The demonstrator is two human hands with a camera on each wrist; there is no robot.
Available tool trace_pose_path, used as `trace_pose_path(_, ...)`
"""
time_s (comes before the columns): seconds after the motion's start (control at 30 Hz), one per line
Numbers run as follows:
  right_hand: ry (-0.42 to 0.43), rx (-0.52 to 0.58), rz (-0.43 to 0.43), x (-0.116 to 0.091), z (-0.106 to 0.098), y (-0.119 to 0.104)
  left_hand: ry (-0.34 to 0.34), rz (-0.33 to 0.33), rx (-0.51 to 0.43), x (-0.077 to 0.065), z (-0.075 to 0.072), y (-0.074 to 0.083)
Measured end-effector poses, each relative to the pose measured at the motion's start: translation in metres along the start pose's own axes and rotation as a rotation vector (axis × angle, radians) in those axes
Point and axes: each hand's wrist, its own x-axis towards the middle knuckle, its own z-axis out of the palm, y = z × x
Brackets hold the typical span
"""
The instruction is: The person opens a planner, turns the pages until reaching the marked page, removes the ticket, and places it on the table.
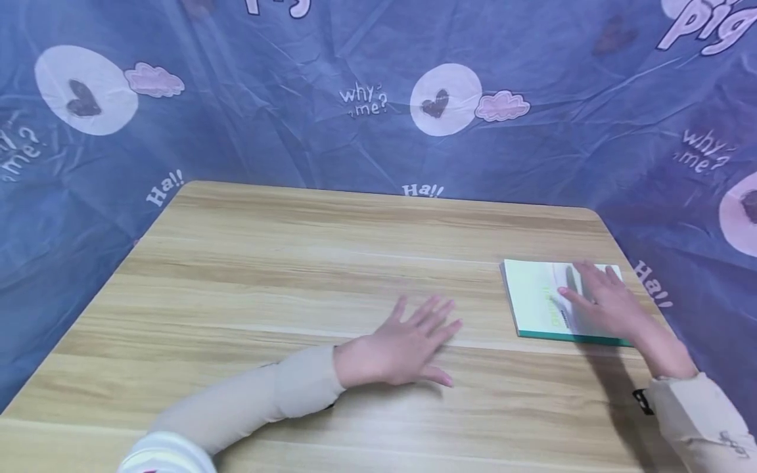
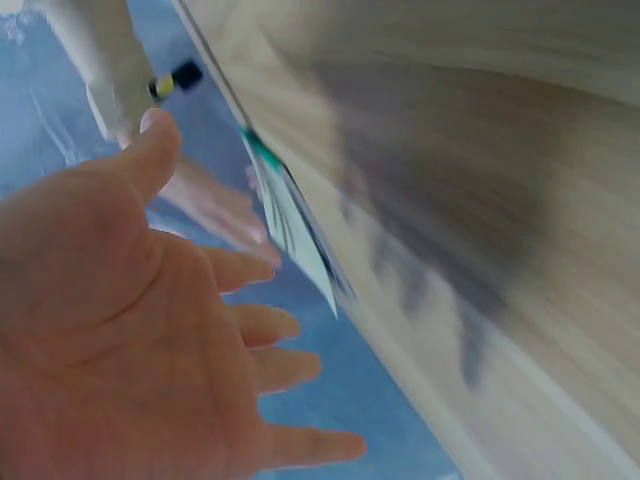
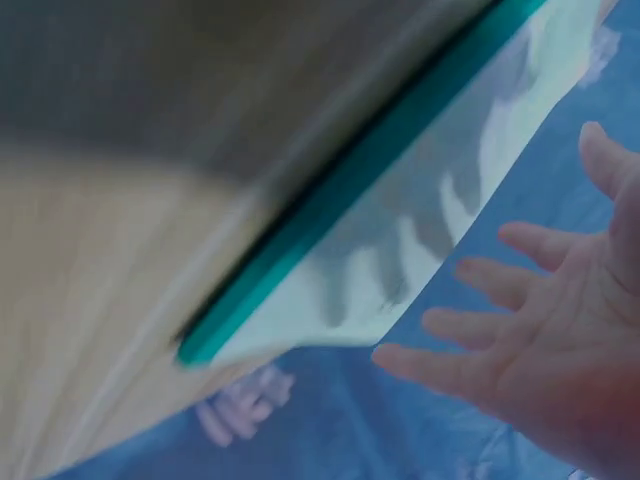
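Observation:
A pale book (image 1: 532, 295) with a green spine edge and yellow-green lettering lies flat on the right part of the table. My right hand (image 1: 612, 305) hovers over its right half, fingers spread, hiding part of the cover. In the right wrist view a gap shows between the right hand (image 3: 540, 320) and the book (image 3: 400, 250), and the hand's shadow falls on the cover. Left of the book, my left hand (image 1: 402, 351) is spread above bare wood, palm down, holding nothing. In the left wrist view its fingers are extended, with the book (image 2: 290, 225) beyond them.
The wood-grain table (image 1: 266, 282) has rounded far corners. Behind it and along its sides hangs a blue printed cloth (image 1: 284, 118). A white round object (image 1: 168, 453) is partly visible at the bottom edge, by the left sleeve. A dark strap piece (image 1: 642, 402) sits at the right cuff.

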Motion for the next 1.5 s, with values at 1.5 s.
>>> trace_pose_path(1.5,0.071,-0.063,-0.055,0.008,-0.008,0.028,-0.169,-0.060,0.139,0.067,0.004,0.035)
